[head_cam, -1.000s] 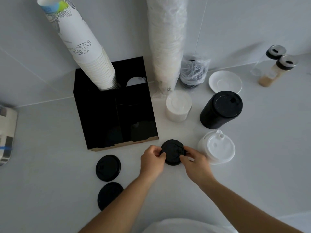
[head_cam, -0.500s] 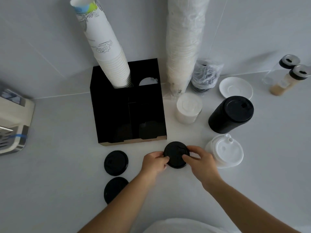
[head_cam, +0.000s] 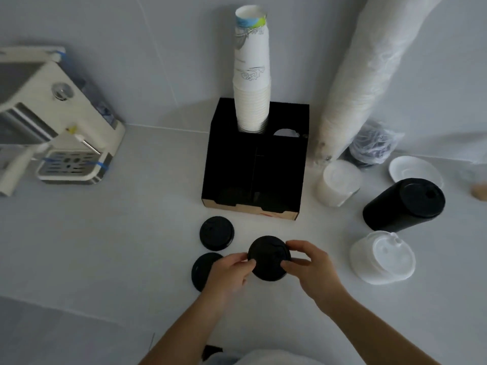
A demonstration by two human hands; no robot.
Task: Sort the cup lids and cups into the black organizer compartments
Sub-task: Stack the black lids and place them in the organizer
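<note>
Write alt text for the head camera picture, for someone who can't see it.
Two bare hands, left hand and right hand, hold a black lid over a white counter, in front of a black organizer with a stack of paper cups standing in it. Two more black lids lie left of the hands.

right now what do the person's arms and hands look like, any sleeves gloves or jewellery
Both forearms are bare up to the bottom edge of the picture, with no sleeves in view. The left hand and right hand wear no gloves, and no rings, watch or bracelet show. A pale garment shows at the bottom edge between the arms.
</note>
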